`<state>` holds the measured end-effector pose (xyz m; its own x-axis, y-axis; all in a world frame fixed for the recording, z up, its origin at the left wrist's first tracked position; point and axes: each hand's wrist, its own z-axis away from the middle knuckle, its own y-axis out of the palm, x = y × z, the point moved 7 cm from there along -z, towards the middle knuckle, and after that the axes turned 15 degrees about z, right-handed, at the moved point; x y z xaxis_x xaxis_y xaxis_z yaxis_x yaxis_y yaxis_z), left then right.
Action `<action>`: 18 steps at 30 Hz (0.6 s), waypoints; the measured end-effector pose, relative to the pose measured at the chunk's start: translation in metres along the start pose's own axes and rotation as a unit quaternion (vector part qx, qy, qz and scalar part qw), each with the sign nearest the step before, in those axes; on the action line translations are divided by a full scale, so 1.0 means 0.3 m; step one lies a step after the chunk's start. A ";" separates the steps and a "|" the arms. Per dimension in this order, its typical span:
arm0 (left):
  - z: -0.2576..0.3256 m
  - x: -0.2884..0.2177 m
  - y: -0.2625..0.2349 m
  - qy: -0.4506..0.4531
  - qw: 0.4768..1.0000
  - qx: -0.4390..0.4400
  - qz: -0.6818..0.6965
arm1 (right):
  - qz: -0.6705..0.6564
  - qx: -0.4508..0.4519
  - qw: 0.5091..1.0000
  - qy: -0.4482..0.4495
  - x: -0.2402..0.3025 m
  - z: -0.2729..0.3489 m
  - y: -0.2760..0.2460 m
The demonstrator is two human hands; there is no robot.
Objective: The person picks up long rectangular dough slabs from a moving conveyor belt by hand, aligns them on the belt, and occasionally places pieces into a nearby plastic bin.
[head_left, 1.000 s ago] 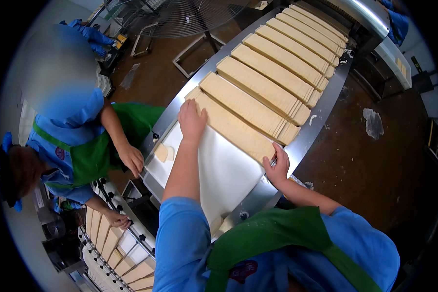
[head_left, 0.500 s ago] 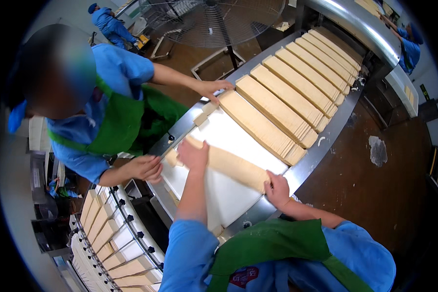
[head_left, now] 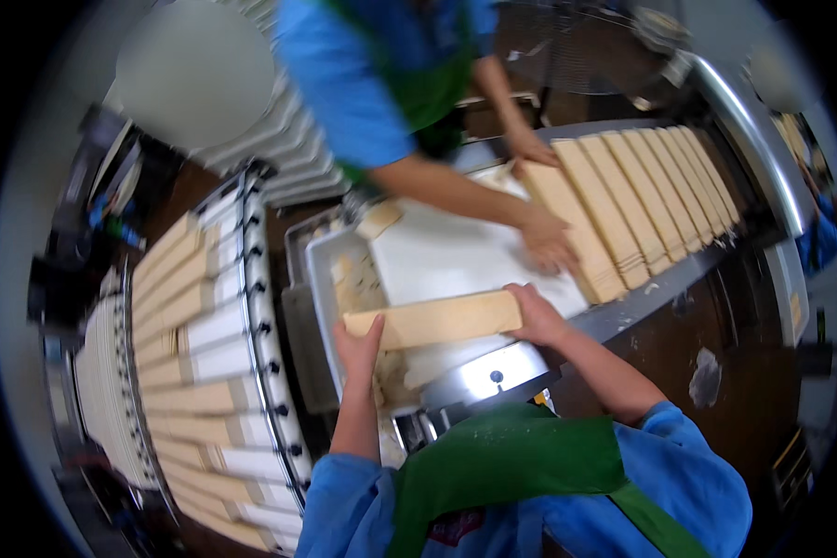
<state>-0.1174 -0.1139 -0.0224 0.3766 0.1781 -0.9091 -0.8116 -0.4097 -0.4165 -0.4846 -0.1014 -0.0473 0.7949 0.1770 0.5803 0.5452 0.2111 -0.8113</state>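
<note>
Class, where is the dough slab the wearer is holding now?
In the head view, the dough slab is just below centre, between the left hand and right hand, its left part overlapping the white bin.

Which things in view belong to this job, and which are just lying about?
Likely in the work:
pale slab, held by left hand and right hand
row of similar slabs
white surface

Likely lying about:
whitish floor patch
white scrap on the metal edge
</note>
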 end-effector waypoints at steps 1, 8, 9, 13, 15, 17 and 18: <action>0.005 0.024 -0.061 -0.007 1.000 -0.023 0.016 | 0.000 0.007 1.000 -0.003 0.092 -0.010 -0.028; 0.002 0.018 -0.691 0.049 0.983 -0.169 -0.050 | -0.065 0.008 0.993 -0.097 0.579 -0.009 0.153; 0.007 0.046 -0.801 0.047 0.978 -0.196 -0.054 | -0.106 -0.012 0.984 -0.141 0.660 0.006 0.181; 0.072 0.274 -1.220 0.021 0.964 -0.264 -0.017 | -0.259 0.098 0.949 -0.148 0.897 0.077 0.439; 0.110 0.440 -1.408 -0.007 0.958 -0.287 0.003 | -0.193 0.143 0.952 -0.192 1.036 0.130 0.519; 0.158 0.556 -1.549 -0.035 0.951 -0.307 0.023 | -0.183 0.150 0.940 -0.246 1.181 0.186 0.557; 0.172 0.574 -1.594 -0.015 0.952 -0.305 0.020 | -0.187 0.182 0.932 -0.250 1.227 0.209 0.601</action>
<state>0.3126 0.1588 0.0198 0.3310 0.1738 -0.9275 -0.4111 -0.8582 -0.3076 -0.1102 0.0620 0.0245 0.2940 0.4329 0.8521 0.5599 0.6445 -0.5206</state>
